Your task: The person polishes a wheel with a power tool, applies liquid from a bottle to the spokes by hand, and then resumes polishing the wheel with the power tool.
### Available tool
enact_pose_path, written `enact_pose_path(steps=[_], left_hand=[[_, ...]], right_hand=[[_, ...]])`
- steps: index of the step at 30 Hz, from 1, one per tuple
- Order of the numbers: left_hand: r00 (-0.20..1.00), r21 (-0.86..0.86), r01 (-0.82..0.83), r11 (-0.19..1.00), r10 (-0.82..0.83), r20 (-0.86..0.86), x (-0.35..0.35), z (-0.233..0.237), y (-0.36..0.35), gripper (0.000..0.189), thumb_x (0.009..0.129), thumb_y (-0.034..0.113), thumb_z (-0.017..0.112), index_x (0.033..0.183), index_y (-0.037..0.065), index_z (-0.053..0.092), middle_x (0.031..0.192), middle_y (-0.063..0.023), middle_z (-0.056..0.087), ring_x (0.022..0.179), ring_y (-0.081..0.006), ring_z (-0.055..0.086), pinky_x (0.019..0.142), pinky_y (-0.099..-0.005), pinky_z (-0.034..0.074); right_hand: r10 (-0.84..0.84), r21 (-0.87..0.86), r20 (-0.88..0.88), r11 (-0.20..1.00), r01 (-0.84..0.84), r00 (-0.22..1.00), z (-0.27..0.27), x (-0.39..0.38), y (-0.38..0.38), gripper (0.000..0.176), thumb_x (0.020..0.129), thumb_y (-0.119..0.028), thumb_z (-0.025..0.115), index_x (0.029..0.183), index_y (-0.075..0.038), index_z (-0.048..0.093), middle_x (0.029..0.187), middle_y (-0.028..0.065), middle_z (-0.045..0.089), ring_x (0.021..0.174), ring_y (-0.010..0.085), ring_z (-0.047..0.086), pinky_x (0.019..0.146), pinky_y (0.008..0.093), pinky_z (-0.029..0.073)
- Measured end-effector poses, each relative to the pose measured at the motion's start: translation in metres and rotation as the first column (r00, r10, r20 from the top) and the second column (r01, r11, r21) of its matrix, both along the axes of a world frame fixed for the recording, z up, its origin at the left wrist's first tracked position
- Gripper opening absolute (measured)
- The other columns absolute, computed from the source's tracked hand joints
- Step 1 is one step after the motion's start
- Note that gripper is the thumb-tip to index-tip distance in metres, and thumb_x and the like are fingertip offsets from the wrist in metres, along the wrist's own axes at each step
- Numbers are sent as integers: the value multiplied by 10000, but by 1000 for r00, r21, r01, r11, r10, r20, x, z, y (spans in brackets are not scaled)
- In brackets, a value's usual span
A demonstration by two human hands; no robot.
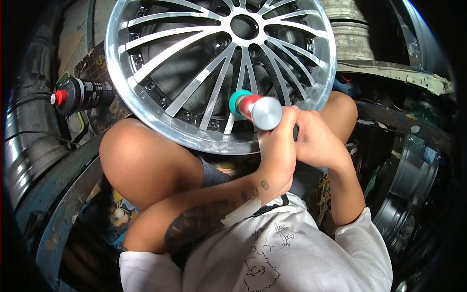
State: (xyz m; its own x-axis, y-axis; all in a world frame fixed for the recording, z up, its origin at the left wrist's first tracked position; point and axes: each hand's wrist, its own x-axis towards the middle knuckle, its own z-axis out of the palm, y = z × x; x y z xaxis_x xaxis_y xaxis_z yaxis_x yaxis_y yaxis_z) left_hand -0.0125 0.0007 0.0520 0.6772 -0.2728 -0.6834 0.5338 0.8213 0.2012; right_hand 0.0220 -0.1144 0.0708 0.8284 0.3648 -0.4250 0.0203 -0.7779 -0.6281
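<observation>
A large alloy wheel rim (pixel 187 80), with bright spokes and black recesses, leans across my lap at the top of the view. Over its lower spokes I hold a small polisher (pixel 266 113) with a round silver cap, a red collar and a green pad at its far end. The pad overlaps the spokes here. My left hand (pixel 276 141) wraps round the tool just behind the cap. Pressed against it, my right hand (pixel 316 136) is closed with curled fingers at the tool's rear. The handle is mostly hidden by both hands.
A black bottle with a red cap (pixel 80 97) lies left of the wheel. Below it is a blue basket (pixel 104 219) with small items. Other rims (pixel 401 194) stand at the right, and a metal frame (pixel 48 243) curves along the left.
</observation>
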Motion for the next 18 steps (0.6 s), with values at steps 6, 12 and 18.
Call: enact_pose_path(steps=[6,12,18], left_hand=[[1000,-5,5,1000,-5,0,-1,0,0,305,929,356,688,1069,85,673,1018,-17,643,936,-113,604,836,-305,452],[999,-6,52,999,-52,12,16,-8,3,309,930,362,687,1059,82,673,992,-21,645,898,-118,615,799,-304,465],[978,50,207,977,-208,1,42,-22,-2,318,932,372,685,1048,76,672,962,-29,649,841,-124,630,746,-306,483]], right_hand=[[30,-69,-42,997,-33,999,3,-4,-1,437,777,-210,793,1172,-38,719,804,248,687,752,402,706,649,433,528],[-40,-43,90,998,44,995,-14,9,-9,348,764,-201,786,998,34,681,697,246,620,612,355,642,570,430,472],[-164,67,120,985,156,979,-31,24,-13,353,768,-207,773,974,58,665,688,181,646,580,211,599,570,394,480]])
